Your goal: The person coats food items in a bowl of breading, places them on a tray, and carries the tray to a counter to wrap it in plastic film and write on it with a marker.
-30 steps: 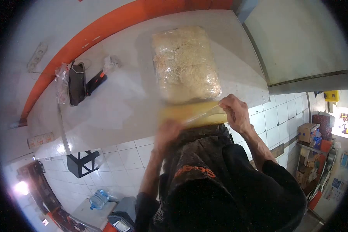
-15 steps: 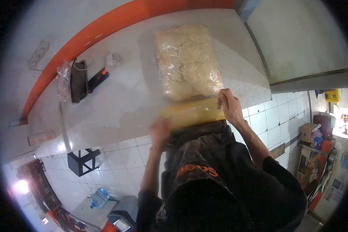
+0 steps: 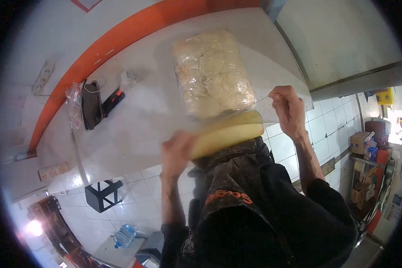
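Note:
A large pale, crumbly-looking slab (image 3: 212, 71) lies on the table, wrapped in clear, shiny plastic. Between its near side and the person's body is a yellowish roll of plastic film (image 3: 230, 134), resting against the dark apron. My right hand (image 3: 290, 111) is closed in a pinch on a corner of the film, to the right of the slab and held off the roll. A thin stretched edge of film runs from these fingers toward the slab. My left hand (image 3: 178, 152), smeared by motion, has its fingers curled in by the roll's left end. What it grips is not clear.
On the table's left are a dark case (image 3: 92, 105), a black-and-red tool (image 3: 113, 102) and crumpled plastic (image 3: 129, 78). A printed tape roll (image 3: 53, 171) lies at the left edge. Below stand a black stool (image 3: 103, 195) and a water bottle (image 3: 124, 236). A panel (image 3: 344, 40) borders the right.
My right hand has moved right and slightly up, away from the roll, drawing the film's corner out. My left hand has shifted slightly left. The view has tilted slightly.

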Motion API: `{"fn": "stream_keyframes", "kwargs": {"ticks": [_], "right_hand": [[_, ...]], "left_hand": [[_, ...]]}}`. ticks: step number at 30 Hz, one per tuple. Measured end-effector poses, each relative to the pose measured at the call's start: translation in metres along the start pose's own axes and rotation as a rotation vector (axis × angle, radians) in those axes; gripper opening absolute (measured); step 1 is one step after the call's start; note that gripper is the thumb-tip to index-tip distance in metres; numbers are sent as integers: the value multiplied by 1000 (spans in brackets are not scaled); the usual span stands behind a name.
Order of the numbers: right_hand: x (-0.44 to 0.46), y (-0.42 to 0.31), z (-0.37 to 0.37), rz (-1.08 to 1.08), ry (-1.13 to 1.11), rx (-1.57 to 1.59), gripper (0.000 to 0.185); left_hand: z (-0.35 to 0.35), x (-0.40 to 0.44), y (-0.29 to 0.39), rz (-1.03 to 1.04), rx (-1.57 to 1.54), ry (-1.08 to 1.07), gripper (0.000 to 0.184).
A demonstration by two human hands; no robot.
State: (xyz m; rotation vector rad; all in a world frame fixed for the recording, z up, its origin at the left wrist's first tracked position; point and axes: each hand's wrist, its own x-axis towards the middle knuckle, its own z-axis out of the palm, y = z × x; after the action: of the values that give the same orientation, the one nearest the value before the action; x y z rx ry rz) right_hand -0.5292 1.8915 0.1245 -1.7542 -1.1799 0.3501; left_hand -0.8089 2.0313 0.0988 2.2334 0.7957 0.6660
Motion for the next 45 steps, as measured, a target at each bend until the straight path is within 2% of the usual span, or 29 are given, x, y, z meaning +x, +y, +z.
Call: {"fn": "stream_keyframes", "kwargs": {"ticks": [2,4,6,8,10,12,14,15,16,17,18,20,22,24,25,26,27,28,29,30,32,35,37,38,40,41,42,43,45], "right_hand": [[9,-17,-14,-71,46,-11,12],[24,-39,-29,-189,160,-35,12],[50,-51,-42,-405,275,-23,11],[80,-68,-57,-363,355,-38,10],[124,-75,-66,-557,388,-50,14],[164,-93,-72,-430,360,210,19],[209,-110,-64,-661,458,-44,15],[222,-119,-62,-547,417,-106,20],[235,-126,-62,-436,376,-166,25],[253,-118,-62,-436,320,-176,25],[275,-101,-56,-433,259,-187,25],[338,-37,-38,-530,339,-312,21],[377,16,-10,-615,417,-441,26],[406,55,14,-456,301,-374,28],[418,70,24,-459,303,-375,28],[428,86,34,-369,192,-314,28],[435,103,46,-275,79,-251,29],[441,120,60,-271,74,-248,29],[447,140,75,-157,13,-291,28],[449,161,91,-37,-55,-332,27],[446,221,125,-65,-81,-320,26],[416,276,150,-54,-150,-249,24],[391,292,160,-8,-213,-186,23],[380,297,165,-63,-244,-268,23],[363,305,165,-110,-290,-347,23],[350,310,160,-124,-383,-257,27],[340,313,154,-142,-467,-170,31],[335,318,151,-139,-472,-173,31],[318,330,150,-192,-494,-288,39]], "left_hand": [[-14,10,12,55,13,39,26],[-31,27,26,245,42,162,29],[-56,51,41,321,122,178,30],[-77,83,52,428,196,240,30],[-93,119,58,504,250,321,33],[-109,159,63,568,311,367,34],[-122,204,68,599,317,328,35],[-124,228,64,618,321,337,35],[-125,251,56,573,240,251,34],[-123,274,48,526,160,166,34],[-120,295,38,538,166,178,34],[-107,332,8,405,433,116,31],[-85,365,-33,340,412,81,34],[-63,398,-68,277,388,39,36],[-52,408,-85,191,395,6,37],[-39,417,-104,102,402,-29,37],[-25,425,-124,97,403,-33,37],[-10,431,-146,88,393,-29,39],[4,438,-168,78,381,-23,40],[18,439,-191,65,380,-31,40],[46,437,-234,62,278,-146,45],[85,418,-286,-6,140,-275,36],[113,396,-327,97,-158,-296,19],[111,391,-327,81,-164,-299,19],[99,383,-327,-292,-406,-353,5],[99,373,-333,-315,-413,-362,5],[98,366,-337,-302,-414,-334,13],[97,365,-340,-278,-415,-299,22],[98,359,-350,-291,-435,-324,25]]}}
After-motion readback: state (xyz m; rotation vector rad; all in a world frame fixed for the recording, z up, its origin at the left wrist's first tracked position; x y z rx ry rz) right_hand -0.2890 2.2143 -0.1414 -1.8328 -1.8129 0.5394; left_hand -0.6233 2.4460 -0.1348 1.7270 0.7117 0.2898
